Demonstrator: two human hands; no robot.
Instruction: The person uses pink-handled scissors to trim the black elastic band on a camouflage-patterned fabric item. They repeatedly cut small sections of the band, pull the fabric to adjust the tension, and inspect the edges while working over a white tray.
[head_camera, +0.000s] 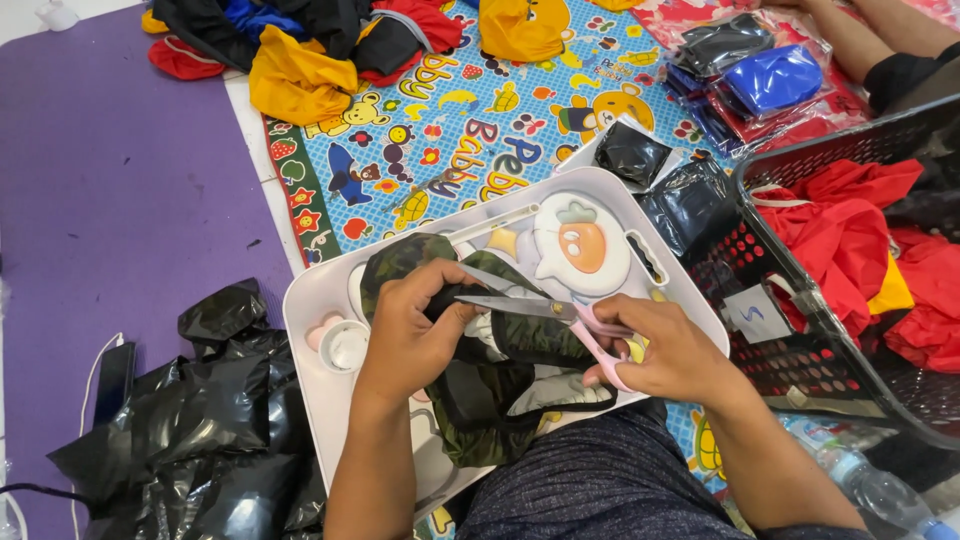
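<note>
My left hand (412, 335) grips a camouflage-patterned cloth item (470, 400) that lies over a white lap tray (310, 300). My right hand (672, 352) holds pink-handled scissors (540, 305). Their blades are parted and point left, against the cloth near my left thumb. The tray bears a cartoon picture with an orange figure (582, 245) and a small round cup recess (345, 345).
A black mesh basket (800, 330) with red and yellow cloth stands at the right. Black plastic bags (200, 420) lie at the left on a purple mat (120, 170). A colourful play mat (480, 120) carries piled garments and wrapped packets. Another person's arm (850, 35) is at the top right. A water bottle (870, 490) lies at the lower right.
</note>
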